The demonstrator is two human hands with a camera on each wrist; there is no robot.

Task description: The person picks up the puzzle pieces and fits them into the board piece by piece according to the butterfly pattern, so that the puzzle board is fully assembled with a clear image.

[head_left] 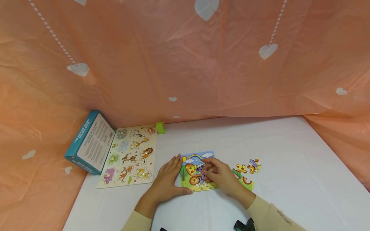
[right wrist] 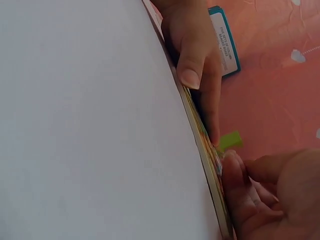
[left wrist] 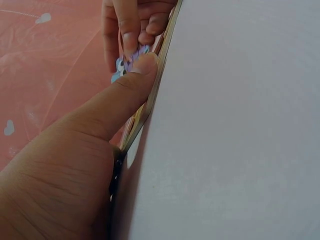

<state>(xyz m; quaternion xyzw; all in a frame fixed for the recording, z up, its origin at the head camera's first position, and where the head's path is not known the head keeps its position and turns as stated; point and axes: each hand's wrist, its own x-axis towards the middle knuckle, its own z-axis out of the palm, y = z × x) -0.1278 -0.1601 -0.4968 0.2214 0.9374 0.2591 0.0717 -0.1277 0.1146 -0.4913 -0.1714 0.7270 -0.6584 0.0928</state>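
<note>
A small jigsaw puzzle board, with a rainbow, sky and butterfly picture, lies on the white table. My left hand steadies it, its fingers extended along the left side and its thumb at the near edge. Over the board's right half, my right hand pinches a purple puzzle piece with cartoon eyes, tilted up from the surface. The right fingers partly cover the board's right side. In the right wrist view the board is seen almost edge-on, with the right fingertips close to its surface.
Several loose puzzle pieces lie right of the board, with green and yellow ones beside my right wrist. At left are a wooden animal puzzle, a teal and white box and a green block. An orange heart-patterned cloth hangs behind.
</note>
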